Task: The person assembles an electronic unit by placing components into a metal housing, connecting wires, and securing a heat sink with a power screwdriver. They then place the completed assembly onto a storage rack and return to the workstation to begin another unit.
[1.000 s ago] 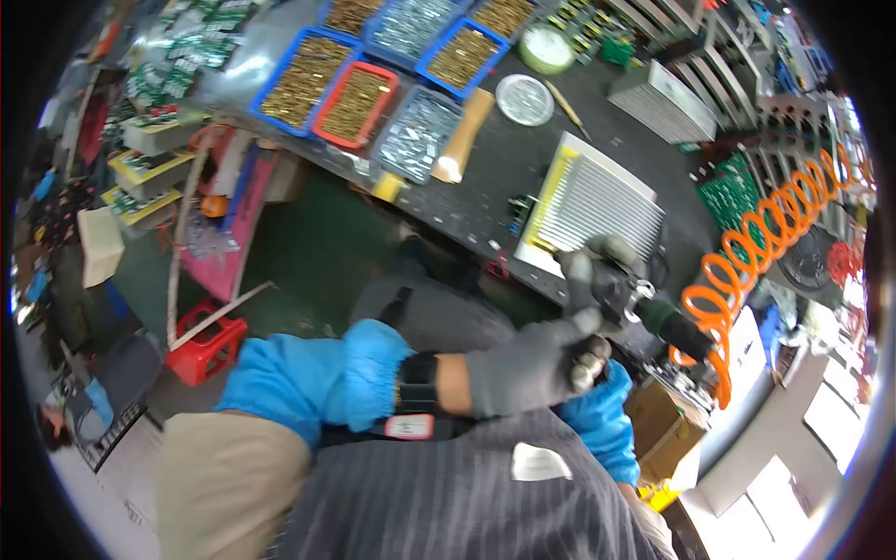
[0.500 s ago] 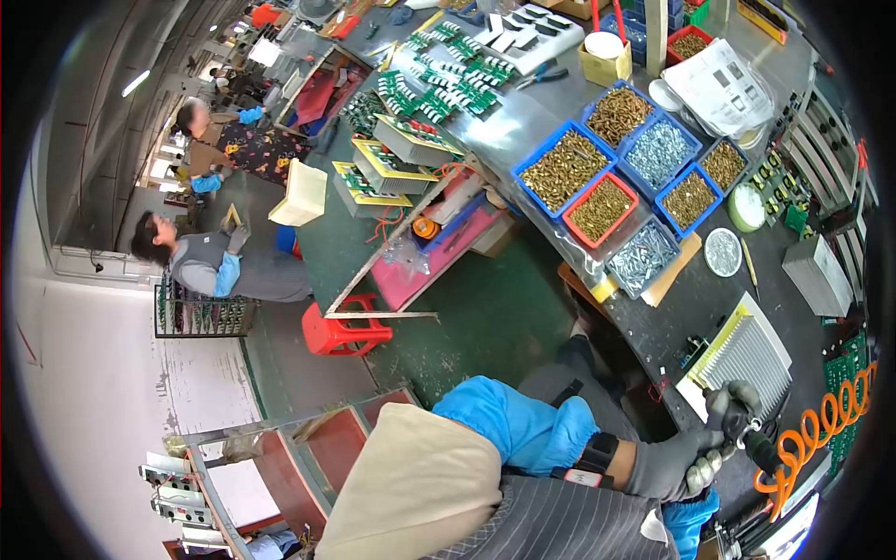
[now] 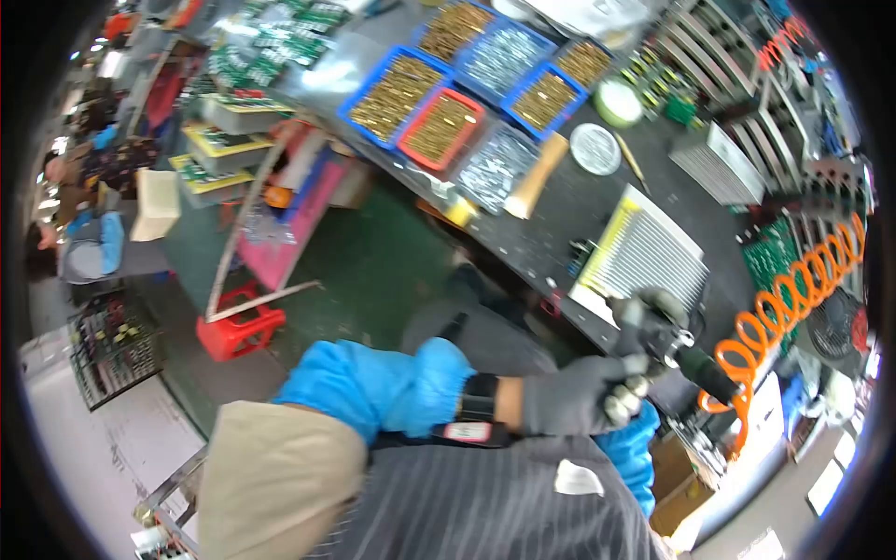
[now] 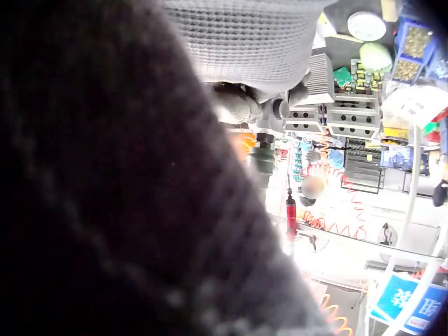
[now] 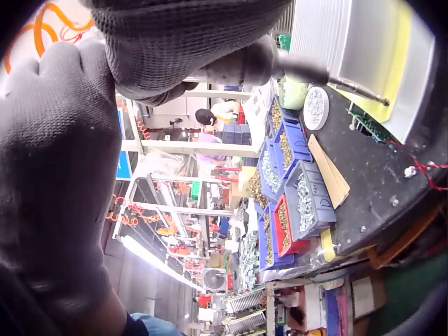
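Pneumatic screwdriver [image 3: 679,350] in both gloved hands' grip, left hand [image 3: 579,397], right hand [image 3: 644,317], beside finned heatsink [image 3: 649,257].

Both gloved hands, left hand [image 3: 574,397] and right hand [image 3: 651,319], grip the screwdriver [image 3: 686,357] beside the heatsink [image 3: 649,257]

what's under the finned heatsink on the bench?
The heatsink lies on a yellow-edged white sheet, itself on the dark bench. Whatever is beneath its middle is covered. Both hands grip the screwdriver beside it.
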A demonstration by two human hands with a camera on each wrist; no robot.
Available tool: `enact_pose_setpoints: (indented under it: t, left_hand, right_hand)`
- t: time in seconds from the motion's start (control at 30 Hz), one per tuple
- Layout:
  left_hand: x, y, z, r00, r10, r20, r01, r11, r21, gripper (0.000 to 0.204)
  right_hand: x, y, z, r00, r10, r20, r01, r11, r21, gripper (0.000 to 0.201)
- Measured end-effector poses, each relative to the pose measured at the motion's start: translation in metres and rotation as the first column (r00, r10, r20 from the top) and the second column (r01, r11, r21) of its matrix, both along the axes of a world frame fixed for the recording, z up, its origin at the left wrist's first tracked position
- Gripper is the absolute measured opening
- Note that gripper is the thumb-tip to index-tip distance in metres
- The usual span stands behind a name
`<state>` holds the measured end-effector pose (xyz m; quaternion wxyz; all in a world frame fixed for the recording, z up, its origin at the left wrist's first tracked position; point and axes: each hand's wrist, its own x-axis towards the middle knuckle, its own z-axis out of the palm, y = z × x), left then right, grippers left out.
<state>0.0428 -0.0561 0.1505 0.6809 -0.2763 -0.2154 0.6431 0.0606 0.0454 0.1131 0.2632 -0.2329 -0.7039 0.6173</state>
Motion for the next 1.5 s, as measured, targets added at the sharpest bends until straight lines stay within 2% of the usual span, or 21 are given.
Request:
enact_pose_setpoints:
  t: [0.03,0.07,0.1,0.2,0.27,0.37,0.57,0.67,0.73,0.83,0.97,1.03,1.07,1.13,1.17,1.23,1.27,1.33,1.37,1.43,1.5]
  left_hand:
    - [-0.002,-0.003,0.007,1.000,0.012,-0.025,-0.013,1.000,-0.028,0.028]
    - [0.001,-0.003,0.003,0.999,0.019,-0.037,-0.018,1.000,0.001,0.027]
    - [0.004,-0.003,0.002,1.000,0.021,-0.019,-0.020,1.000,0.018,0.027]
    - [0.004,-0.007,0.000,0.998,0.020,-0.052,-0.022,0.999,-0.031,0.025]
    - [0.006,-0.009,-0.001,0.999,0.022,-0.033,-0.022,1.000,-0.022,0.027]
    - [0.005,-0.013,0.000,1.000,0.011,-0.025,-0.012,0.999,-0.038,0.033]
    - [0.006,-0.015,-0.001,0.998,0.010,-0.059,-0.013,0.999,-0.052,0.034]
    - [0.002,-0.017,0.005,0.994,-0.018,-0.105,0.012,0.998,-0.066,0.030]
    - [0.001,-0.019,0.011,0.975,-0.034,-0.217,0.002,0.990,-0.144,0.026]
    - [0.004,-0.017,0.008,0.968,-0.057,-0.244,0.030,0.993,-0.115,0.024]
    - [0.001,-0.023,0.019,0.934,-0.090,-0.347,0.042,0.989,-0.142,0.026]
    - [0.000,-0.024,0.023,0.852,-0.141,-0.504,0.022,0.972,-0.235,0.028]
    - [-0.001,-0.024,0.026,0.851,-0.139,-0.507,0.022,0.973,-0.231,0.028]
    - [-0.007,-0.027,0.035,0.735,-0.248,-0.631,-0.036,0.915,-0.402,0.032]
    - [-0.009,-0.028,0.036,0.733,-0.247,-0.634,-0.040,0.914,-0.403,0.032]
    - [-0.013,-0.030,0.039,0.609,-0.376,-0.699,-0.072,0.851,-0.520,0.032]
    - [-0.017,-0.032,0.040,0.607,-0.373,-0.701,-0.077,0.851,-0.520,0.032]
    - [-0.033,-0.039,0.039,0.455,-0.388,-0.802,0.000,0.900,-0.436,0.033]
    - [-0.042,-0.047,0.034,0.453,-0.387,-0.803,-0.007,0.899,-0.438,0.033]
    - [-0.059,-0.068,0.011,0.223,-0.223,-0.949,0.092,0.974,-0.207,0.033]
    - [-0.071,-0.085,-0.026,-0.023,-0.247,-0.969,0.011,0.969,-0.248,0.037]
  right_hand:
    - [0.011,0.011,0.004,1.000,-0.007,0.029,0.006,1.000,0.026,0.034]
    - [0.008,0.003,-0.006,0.989,-0.145,0.042,0.147,0.988,-0.041,0.035]
    - [0.008,0.003,-0.004,0.996,-0.080,-0.043,0.077,0.994,-0.081,0.037]
    - [0.006,0.004,-0.018,0.991,-0.101,-0.087,0.099,0.995,-0.026,0.037]
    - [0.004,0.005,-0.020,0.989,-0.039,-0.140,0.058,0.990,0.131,0.042]
    - [0.001,-0.008,-0.009,0.987,-0.122,-0.100,0.127,0.991,0.046,0.034]
    - [0.000,-0.011,-0.012,0.977,-0.178,-0.115,0.185,0.981,0.051,0.034]
    - [0.004,-0.011,-0.012,0.974,-0.209,-0.084,0.215,0.974,0.066,0.036]
    - [0.005,-0.010,-0.011,0.973,-0.226,-0.048,0.228,0.972,0.061,0.037]
    - [0.005,-0.010,-0.002,0.984,-0.174,-0.041,0.176,0.983,0.054,0.038]
    - [-0.003,-0.018,0.011,0.973,-0.161,-0.167,0.177,0.980,0.086,0.036]
    - [-0.004,-0.018,0.012,0.974,-0.127,-0.187,0.155,0.978,0.139,0.035]
    - [-0.004,-0.017,0.010,0.976,-0.097,-0.193,0.131,0.976,0.172,0.035]
    - [-0.007,-0.015,0.002,0.982,-0.052,-0.181,0.098,0.961,0.258,0.035]
    - [-0.008,-0.013,-0.001,0.982,-0.049,-0.185,0.097,0.962,0.257,0.035]
    - [-0.011,-0.011,-0.003,0.984,0.020,-0.178,0.051,0.920,0.388,0.037]
    - [-0.015,-0.015,-0.004,0.977,0.013,-0.213,0.058,0.945,0.321,0.038]
    - [-0.017,-0.017,0.003,0.980,0.004,-0.198,0.055,0.955,0.293,0.038]
    - [-0.020,-0.018,0.006,0.984,-0.008,-0.179,0.056,0.963,0.263,0.038]
    - [-0.023,-0.007,0.013,0.953,0.121,-0.277,-0.086,0.987,0.135,0.039]
    - [-0.029,-0.020,0.037,0.942,-0.006,-0.337,-0.012,0.999,-0.050,0.040]
